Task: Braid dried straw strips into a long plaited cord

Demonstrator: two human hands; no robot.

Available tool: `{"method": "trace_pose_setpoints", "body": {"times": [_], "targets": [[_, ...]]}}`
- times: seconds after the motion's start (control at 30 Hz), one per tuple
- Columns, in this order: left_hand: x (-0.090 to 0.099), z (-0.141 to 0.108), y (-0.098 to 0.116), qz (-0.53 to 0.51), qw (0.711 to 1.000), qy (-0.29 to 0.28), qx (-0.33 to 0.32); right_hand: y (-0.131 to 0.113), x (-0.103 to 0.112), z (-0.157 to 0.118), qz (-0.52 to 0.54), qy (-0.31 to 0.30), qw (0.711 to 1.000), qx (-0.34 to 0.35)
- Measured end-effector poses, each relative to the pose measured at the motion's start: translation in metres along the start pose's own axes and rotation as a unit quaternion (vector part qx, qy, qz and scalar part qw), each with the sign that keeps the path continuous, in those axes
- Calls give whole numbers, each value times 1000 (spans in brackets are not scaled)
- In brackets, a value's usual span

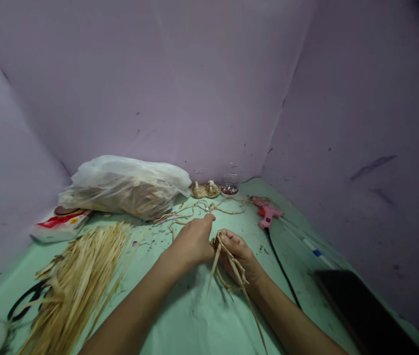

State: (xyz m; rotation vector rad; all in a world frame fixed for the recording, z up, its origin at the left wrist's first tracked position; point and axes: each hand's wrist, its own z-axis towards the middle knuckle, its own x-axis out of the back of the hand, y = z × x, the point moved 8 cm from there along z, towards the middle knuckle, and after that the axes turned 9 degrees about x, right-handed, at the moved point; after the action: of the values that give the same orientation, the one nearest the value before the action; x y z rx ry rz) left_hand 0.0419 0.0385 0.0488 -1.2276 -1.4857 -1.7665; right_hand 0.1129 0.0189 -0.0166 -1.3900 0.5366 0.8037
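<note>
In the middle of the head view my two hands meet over the green table. My right hand is closed on a braid of dried plant fibre, whose loop stands up at the fingertips and whose loose strands hang down toward me. My left hand is closed beside it, thumb pointing away, and its fingers meet the braid's far end. Those fingertips are partly hidden behind the hand. Beyond the hands a thin twisted fibre cord lies in loose curves.
Left are a bundle of dried strips, black-handled scissors, a white-and-red package and a plastic bag. Woven fibre pieces and a bead container stand behind. Right are a pink glue gun, its cord, and a dark phone-like slab.
</note>
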Motion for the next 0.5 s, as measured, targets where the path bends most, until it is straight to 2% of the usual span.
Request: {"method": "trace_pose_setpoints", "body": {"times": [0.1, 0.2, 0.27, 0.4, 0.5], "targets": [[-3, 2, -7, 18, 997, 33, 67, -3, 5, 1, 3, 35, 999, 22], [-12, 7, -15, 12, 994, 29, 106, -5, 8, 3, 24, 55, 998, 31], [-19, 11, -20, -7, 993, 15, 114, -6, 8, 4, 38, 55, 997, 23], [-29, 15, -19, -30, 995, -32, 90, -6, 8, 6, 91, 52, 994, 4], [-25, 16, -26, 16, 994, -42, 102, -13, 18, 7, 125, 66, 990, 3]]}}
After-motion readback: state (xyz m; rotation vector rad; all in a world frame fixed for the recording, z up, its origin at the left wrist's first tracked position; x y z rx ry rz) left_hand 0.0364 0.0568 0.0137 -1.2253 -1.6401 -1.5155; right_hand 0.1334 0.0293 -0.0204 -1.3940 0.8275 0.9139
